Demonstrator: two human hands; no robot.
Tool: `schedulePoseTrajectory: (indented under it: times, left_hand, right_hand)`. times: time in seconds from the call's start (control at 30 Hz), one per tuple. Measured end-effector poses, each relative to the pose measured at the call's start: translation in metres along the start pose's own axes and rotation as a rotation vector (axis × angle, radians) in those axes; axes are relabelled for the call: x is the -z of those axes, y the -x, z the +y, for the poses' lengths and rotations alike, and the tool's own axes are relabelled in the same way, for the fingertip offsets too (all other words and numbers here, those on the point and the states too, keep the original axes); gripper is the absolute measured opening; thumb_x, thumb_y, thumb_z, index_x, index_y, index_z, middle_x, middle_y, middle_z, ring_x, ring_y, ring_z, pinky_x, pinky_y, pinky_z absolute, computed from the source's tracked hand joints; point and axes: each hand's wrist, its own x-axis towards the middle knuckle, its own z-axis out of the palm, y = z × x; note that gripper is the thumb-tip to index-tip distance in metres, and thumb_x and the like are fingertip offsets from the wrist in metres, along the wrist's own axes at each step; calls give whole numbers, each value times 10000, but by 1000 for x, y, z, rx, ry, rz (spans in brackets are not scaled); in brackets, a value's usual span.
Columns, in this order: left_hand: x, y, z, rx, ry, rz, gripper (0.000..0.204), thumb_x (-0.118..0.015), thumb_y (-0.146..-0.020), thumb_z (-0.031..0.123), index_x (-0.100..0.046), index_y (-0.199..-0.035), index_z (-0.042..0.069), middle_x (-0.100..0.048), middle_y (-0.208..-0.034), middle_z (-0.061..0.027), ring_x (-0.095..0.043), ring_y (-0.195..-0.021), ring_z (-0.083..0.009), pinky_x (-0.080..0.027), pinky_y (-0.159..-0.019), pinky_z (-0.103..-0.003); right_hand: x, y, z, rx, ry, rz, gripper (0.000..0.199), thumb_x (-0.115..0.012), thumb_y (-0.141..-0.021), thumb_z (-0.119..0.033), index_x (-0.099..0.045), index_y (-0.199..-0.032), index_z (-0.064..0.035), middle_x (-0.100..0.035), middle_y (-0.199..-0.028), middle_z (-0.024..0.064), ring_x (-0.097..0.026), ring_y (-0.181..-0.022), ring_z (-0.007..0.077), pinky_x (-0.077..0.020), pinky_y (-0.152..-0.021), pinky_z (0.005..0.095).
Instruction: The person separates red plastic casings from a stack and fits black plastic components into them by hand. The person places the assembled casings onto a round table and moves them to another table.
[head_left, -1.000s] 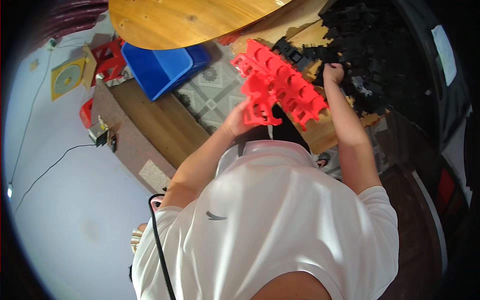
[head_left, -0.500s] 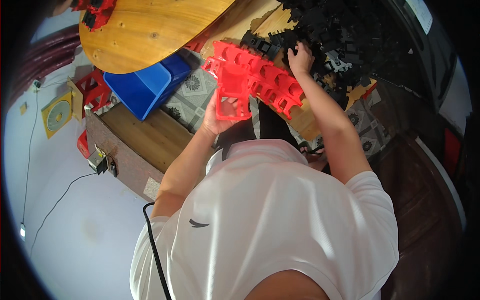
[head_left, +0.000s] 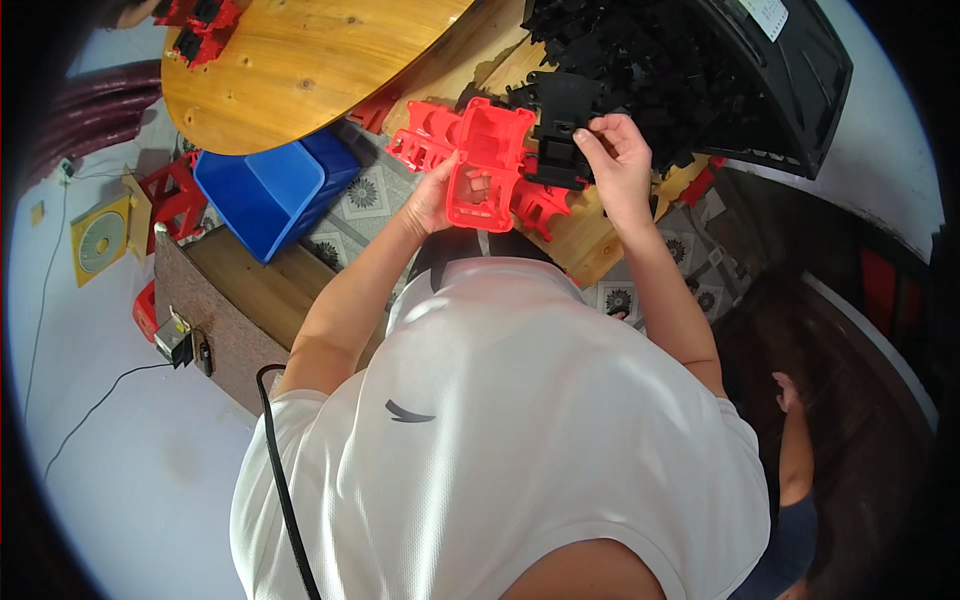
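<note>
Red plastic frame (head_left: 492,132), one: boxy, with openings; held up before the wearer's waist, over the near end of the wooden board. Left hand (head_left: 432,198): fingers closed on the frame's left side.

Black plastic part (head_left: 567,100), one: flat, with cut-outs; just right of the red frame, contact between the two not certain. Right hand (head_left: 622,165): thumb and fingers pinching the part's right edge.

Red frames (head_left: 415,143), joined in a row: behind the held pieces, partly hidden by them.

Black parts (head_left: 650,75), a loose heap: beyond the right hand.

Wooden board (head_left: 588,243), pale: beneath row and heap.

Black crate (head_left: 790,95): tilted, right of the heap; white paper label (head_left: 768,14) on its side.

Blue bin (head_left: 265,192): on the patterned floor, left.

Oval wooden table (head_left: 310,65): upper left, red-and-black pieces (head_left: 208,30) at its far edge.

Another person's arm (head_left: 796,450): lower right.
</note>
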Motion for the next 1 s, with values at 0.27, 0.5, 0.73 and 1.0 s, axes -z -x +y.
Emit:
schedulePoseTrajectory:
  times: [0.27, 0.5, 0.73, 1.0]
  left_hand:
    - [-16, -11, -12, -40, -47, 172, 557, -420, -868, 538, -451, -1251, 136, -548, -1129, -114, -512, -1070, -256, -393, -937, -445]
    - [-24, 0, -13, -123, -28, 185, 546, -414, -883, 509, -431, -1259, 115, -511, -1194, -111, -514, -1076, -261, -404, -931, -456]
    - [-23, 15, -13, -207, -22, 230, 509, -403, -892, 499, -465, -1230, 123, -550, -1120, -89, -553, -980, -238, -441, -886, -428]
    - [-15, 42, -3, -139, -93, 268, 460, -450, -880, 492, -533, -1131, 116, -602, -953, -20, -569, -792, -131, -484, -667, -289]
  right_hand:
    - [-18, 2, 7, -181, -259, 78, 273, -633, -788, -20, -472, -1007, 6, -614, -811, 69, -567, -716, 89, -445, -635, 203]
    - [-56, 9, 13, -186, -148, 51, 285, -626, -786, -18, -464, -1011, 45, -623, -838, 105, -586, -752, 108, -467, -673, 227]
    - [-68, 9, 12, -216, 108, -13, 338, -666, -752, -56, -483, -1012, 57, -632, -850, 119, -591, -761, 113, -464, -664, 226]
    - [-61, 5, -34, 220, 775, -101, 335, -725, -717, -188, -554, -918, 18, -618, -940, 110, -584, -860, 184, -456, -744, 295]
